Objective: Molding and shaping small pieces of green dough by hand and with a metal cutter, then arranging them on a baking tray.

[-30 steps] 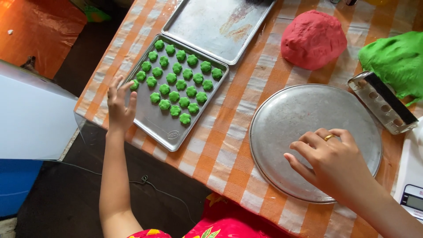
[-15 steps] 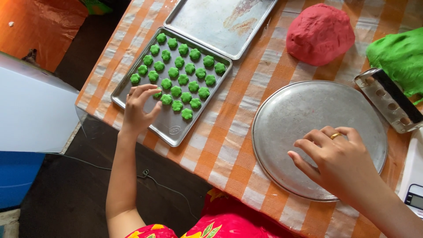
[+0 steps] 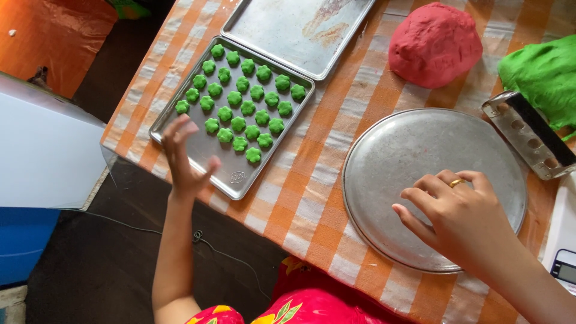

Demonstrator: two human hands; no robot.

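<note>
My right hand (image 3: 462,216), a gold ring on one finger, rests with bent fingers on the near part of a round metal pan (image 3: 408,150) and holds nothing. My left hand is out of view. A much smaller hand (image 3: 183,159) of another person in a red flowered sleeve reaches up from below the table edge. Its fingers are spread over the bare near corner of a rectangular baking tray (image 3: 237,177). That tray carries several rows of small green flower-shaped dough pieces (image 3: 243,99).
A second, bare baking tray (image 3: 294,30) lies behind the first. A red dough lump (image 3: 435,45) and green dough (image 3: 543,75) sit at the back right, with a metal cutter frame (image 3: 528,135) beside them. A white scale (image 3: 564,252) is at the right edge. The checked cloth ends at the left.
The small hand went from the tray's left rim to the green pieces, then drew back to the near corner. My right hand has hardly moved.
</note>
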